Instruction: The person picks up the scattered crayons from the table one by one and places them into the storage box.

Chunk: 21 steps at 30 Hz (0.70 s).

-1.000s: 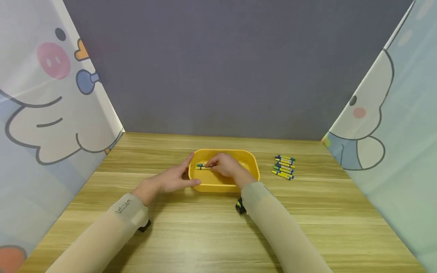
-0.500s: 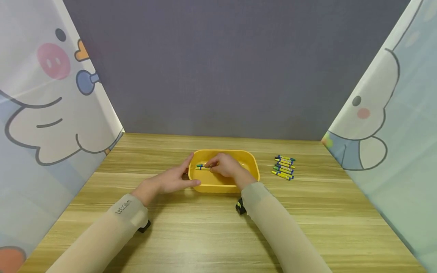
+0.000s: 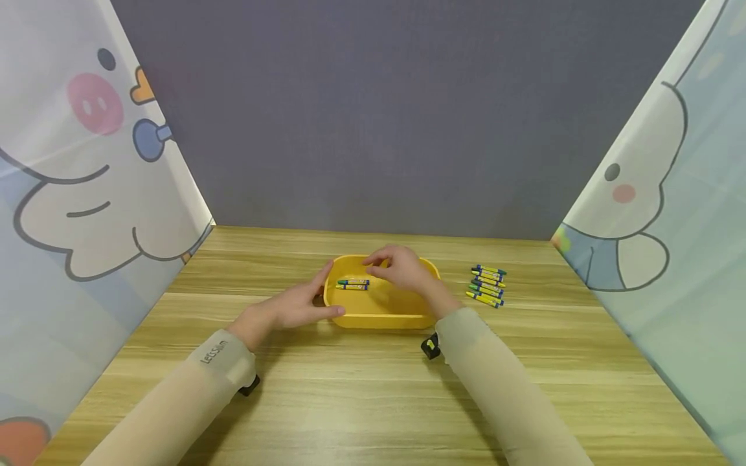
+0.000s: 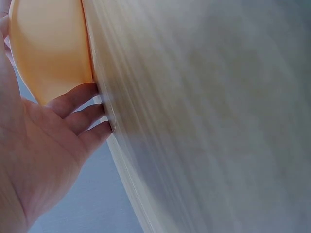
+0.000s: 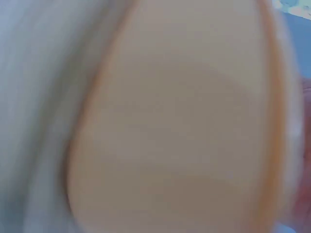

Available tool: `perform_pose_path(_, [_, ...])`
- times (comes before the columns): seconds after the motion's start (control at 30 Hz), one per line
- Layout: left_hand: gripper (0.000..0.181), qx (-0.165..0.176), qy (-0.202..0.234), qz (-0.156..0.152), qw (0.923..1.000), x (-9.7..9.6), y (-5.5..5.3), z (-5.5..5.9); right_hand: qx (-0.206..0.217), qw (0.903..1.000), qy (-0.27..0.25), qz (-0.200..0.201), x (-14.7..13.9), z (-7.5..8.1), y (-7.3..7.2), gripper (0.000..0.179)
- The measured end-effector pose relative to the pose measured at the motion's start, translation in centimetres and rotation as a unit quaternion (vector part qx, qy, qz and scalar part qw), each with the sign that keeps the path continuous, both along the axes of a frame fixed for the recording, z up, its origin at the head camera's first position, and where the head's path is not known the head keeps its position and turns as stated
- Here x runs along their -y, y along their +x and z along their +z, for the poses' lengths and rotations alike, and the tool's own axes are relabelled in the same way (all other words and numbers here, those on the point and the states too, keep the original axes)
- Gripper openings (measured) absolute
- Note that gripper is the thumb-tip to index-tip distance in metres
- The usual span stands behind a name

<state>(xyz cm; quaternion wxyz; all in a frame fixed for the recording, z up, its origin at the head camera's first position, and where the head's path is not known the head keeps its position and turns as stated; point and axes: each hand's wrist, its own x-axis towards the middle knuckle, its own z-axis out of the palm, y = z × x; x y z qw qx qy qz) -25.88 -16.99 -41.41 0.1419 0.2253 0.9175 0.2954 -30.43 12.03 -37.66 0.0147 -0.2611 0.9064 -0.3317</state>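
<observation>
Two crayons lie side by side in the left part of a yellow plastic tray, a green-tipped crayon [image 3: 353, 281] behind a yellow-tipped crayon [image 3: 351, 287]. My left hand [image 3: 296, 305] rests against the tray's left end, thumb along the front rim and fingers extended; in the left wrist view its fingertips touch the table beside the tray [image 4: 53, 43]. Above the back middle of the tray [image 3: 387, 321] hovers my right hand [image 3: 402, 268], fingers loosely bent, nothing visible between them. The right wrist view is blurred and shows mostly tray [image 5: 170, 121].
To the right of the tray, several crayons [image 3: 486, 286] lie in a loose stack of rows on the wooden table [image 3: 350, 401]. A dark grey panel [image 3: 373, 116] stands behind, and cartoon-printed cloths flank both sides.
My right hand has let go of the crayons in the tray and risen up and to the right, uncovering both. The left hand stays where it was.
</observation>
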Motion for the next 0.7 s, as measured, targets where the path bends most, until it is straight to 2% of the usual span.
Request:
perform_pose_path(0.17, [0.122, 0.003, 0.007, -0.001, 1.0, -0.1, -0.1, -0.2, 0.014, 0.999, -0.011, -0.041, -5.4, 2.0, 1.1, 0.029])
perform_pose_path(0.3, [0.122, 0.008, 0.015, -0.004, 0.9999, 0.0, -0.2, -0.3, 0.033, 0.9962, -0.015, -0.079, -10.9, 2.4, 1.2, 0.034])
perform_pose_path(0.53, [0.121, 0.015, 0.022, -0.006, 0.9996, 0.3, -0.2, -0.5, 0.061, 0.9911, 0.003, -0.118, -19.8, -0.1, 0.4, 0.038])
perform_pose_path(0.7, [0.121, 0.01, 0.02, -0.006, 0.9997, 0.1, 0.0, -0.2, 0.064, 0.9891, 0.033, -0.128, -24.0, -2.0, 0.1, 0.033])
